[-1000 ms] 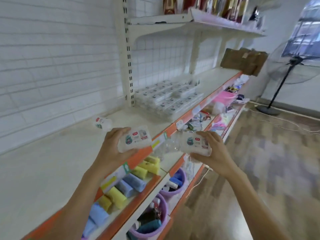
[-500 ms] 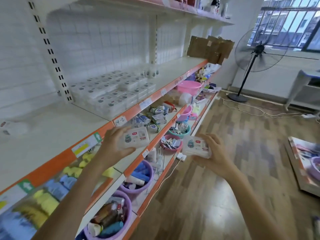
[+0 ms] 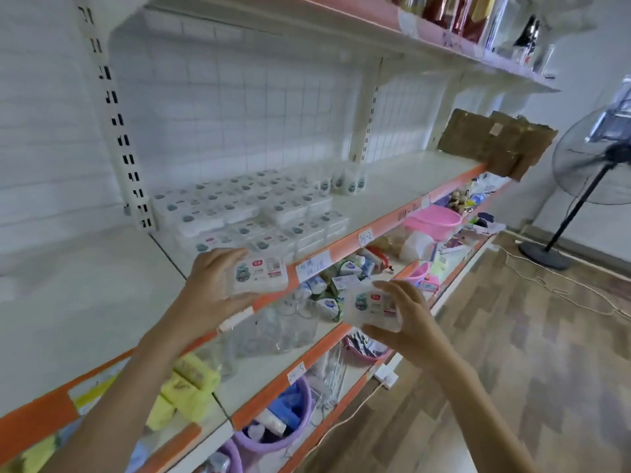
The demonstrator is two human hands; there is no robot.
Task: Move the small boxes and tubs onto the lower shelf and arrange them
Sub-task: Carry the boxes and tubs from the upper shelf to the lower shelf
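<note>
The left hand [image 3: 211,288] grips a small white box [image 3: 261,274] with a printed label, thumb under it and fingers curled over its far edge, held just in front of the orange lip of the white shelf [image 3: 392,186]. The right hand [image 3: 406,319] grips a second small box [image 3: 372,307] of the same kind, fingers curled round its top and thumb beneath, a little lower and to the right, out in front of the shelf below (the two boxes are near each other but apart).

Half a second ago both boxes sat lower and farther out from the racking; the left one has since risen to the shelf's edge and now overlaps the front row of the stacked small boxes [image 3: 259,213] already laid there in tidy rows. The view has swung up and to the left, so the stack and the white bottles [image 3: 345,182] behind it look larger and closer, and the top shelf with its red packages [image 3: 454,11] has come into sight.

On the shelf below lie clear jars [image 3: 283,322], small blue-and-white packets [image 3: 338,285] and a pink basin [image 3: 432,220]. Yellow rolls [image 3: 187,387] sit at lower left, purple tubs [image 3: 276,425] lower still. A cardboard box [image 3: 495,145] rests at the shelf's far end, and a standing fan [image 3: 587,172] is on the wooden floor beyond.
</note>
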